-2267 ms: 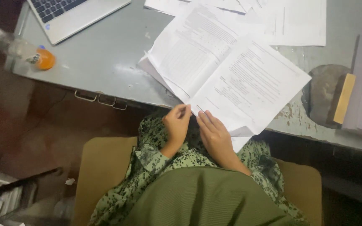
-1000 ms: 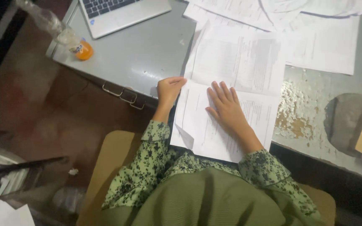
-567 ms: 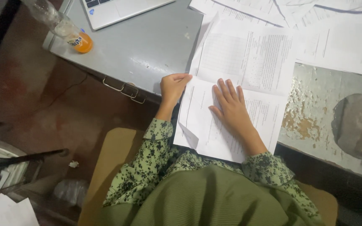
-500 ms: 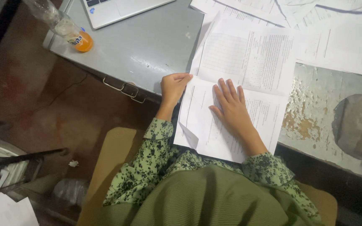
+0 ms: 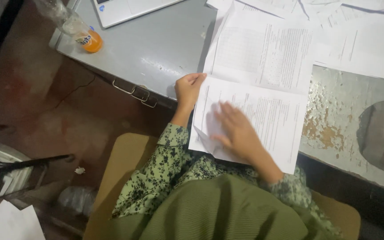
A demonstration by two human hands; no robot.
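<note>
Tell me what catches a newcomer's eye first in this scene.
The printed sheet at the near edge of the grey desk, with the right hand blurred over it and the left hand at its upper left corner. Then the orange-bottomed bottle on the desk's left corner.

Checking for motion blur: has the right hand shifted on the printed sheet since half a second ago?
Yes. The right hand slid toward the printed sheet's lower left corner, nearer the person.

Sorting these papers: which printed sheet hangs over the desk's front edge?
The sheet under both hands: its folded lower corner overhangs the desk, while the other sheets lie farther back.
</note>
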